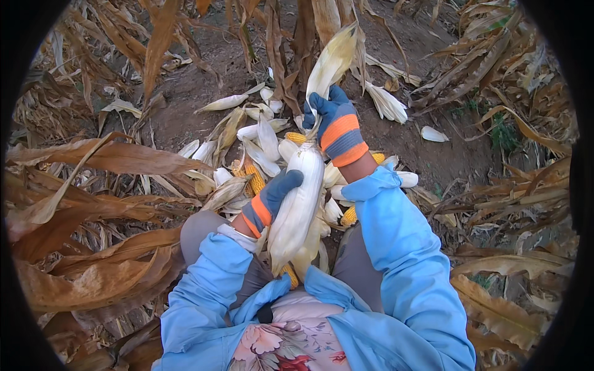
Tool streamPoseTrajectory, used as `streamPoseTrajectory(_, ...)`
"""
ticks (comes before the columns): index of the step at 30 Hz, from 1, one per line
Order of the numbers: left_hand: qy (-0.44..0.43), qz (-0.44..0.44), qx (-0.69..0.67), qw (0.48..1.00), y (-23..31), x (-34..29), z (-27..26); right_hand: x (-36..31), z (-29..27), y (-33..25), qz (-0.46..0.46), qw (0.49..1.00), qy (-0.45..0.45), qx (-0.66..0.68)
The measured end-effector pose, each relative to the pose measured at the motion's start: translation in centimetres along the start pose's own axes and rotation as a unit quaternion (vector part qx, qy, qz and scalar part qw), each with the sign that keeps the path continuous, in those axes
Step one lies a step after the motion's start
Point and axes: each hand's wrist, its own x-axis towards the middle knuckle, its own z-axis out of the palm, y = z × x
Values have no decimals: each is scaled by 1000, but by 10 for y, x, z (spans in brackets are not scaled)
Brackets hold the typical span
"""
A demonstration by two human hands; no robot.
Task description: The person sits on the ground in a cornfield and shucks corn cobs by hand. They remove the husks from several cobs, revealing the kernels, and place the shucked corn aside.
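A corn cob in pale husk [296, 210] lies slanted in front of me, its wide end toward my lap. My left hand [275, 196], in a grey and orange glove, is wrapped round its side with the thumb on top. At the cob's far end my gloved right hand [331, 120] is closed on a peeled-back strip of husk [331, 65], which sticks up past the fist. The husk still covers the cob's body. Bare yellow corn cobs [253, 178] and loose pale husks [267, 139] lie in a heap beneath and beyond my hands.
Dry brown corn leaves [111, 159] crowd in from the left, some close to my left arm. Standing dry stalks [303, 43] rise at the far side. More dry leaves [513, 266] lie at the right. Bare soil [427, 154] shows beyond the heap, with scattered husks [387, 104] on it.
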Motion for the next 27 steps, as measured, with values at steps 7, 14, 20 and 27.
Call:
streamPoseTrajectory(7,-21,-27,-31,999,-5,2,-6,-2,-8,-6,10,998,-32,-45)
streamPoseTrajectory(14,-36,-47,-212,976,-7,-3,-6,-21,10,-19,-20,964,-143,-223)
streamPoseTrajectory(20,-36,-38,-221,974,-7,-8,2,-35,6,-38,36,885,-250,-390)
streamPoseTrajectory(27,-32,-23,-134,990,-2,-13,7,-27,-3,-27,-189,748,-357,-527)
